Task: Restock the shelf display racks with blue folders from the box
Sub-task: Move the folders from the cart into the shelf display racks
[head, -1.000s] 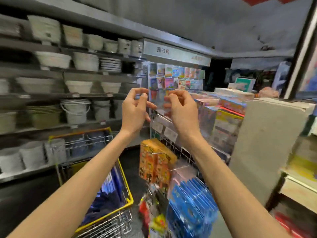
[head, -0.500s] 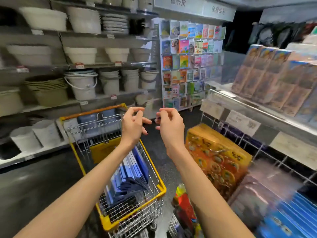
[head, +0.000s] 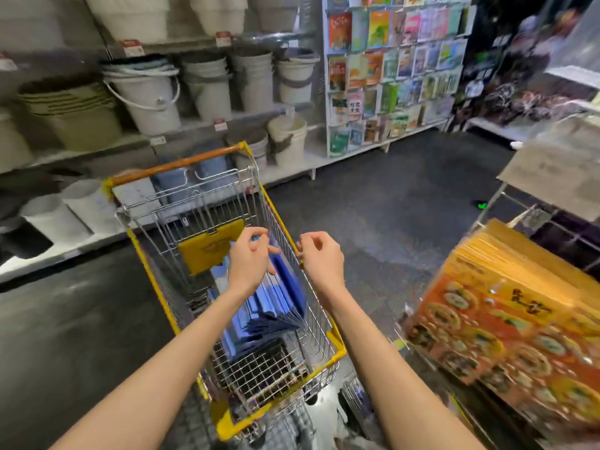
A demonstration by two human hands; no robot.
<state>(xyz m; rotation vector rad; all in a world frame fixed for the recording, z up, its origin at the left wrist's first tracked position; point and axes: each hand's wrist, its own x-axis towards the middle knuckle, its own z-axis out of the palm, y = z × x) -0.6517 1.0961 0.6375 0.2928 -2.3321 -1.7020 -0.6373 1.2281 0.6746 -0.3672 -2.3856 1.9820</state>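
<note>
You stand on a dark shop floor (head: 406, 206), with buckets (head: 146, 92) on the shelves ahead. Your left hand (head: 251, 258) hangs with bent fingers right over the blue folders (head: 276, 303), and it is too hard to see if it pinches one, while your right hand (head: 321, 259) is loosely curled, holds nothing, and sits just by the wire side of the cart (head: 336, 349) where the folders stand leaning. If you lift one by a corner, it may slip or drag others out, your right fingers may catch in the wire, and a push may roll the cart away.
</note>
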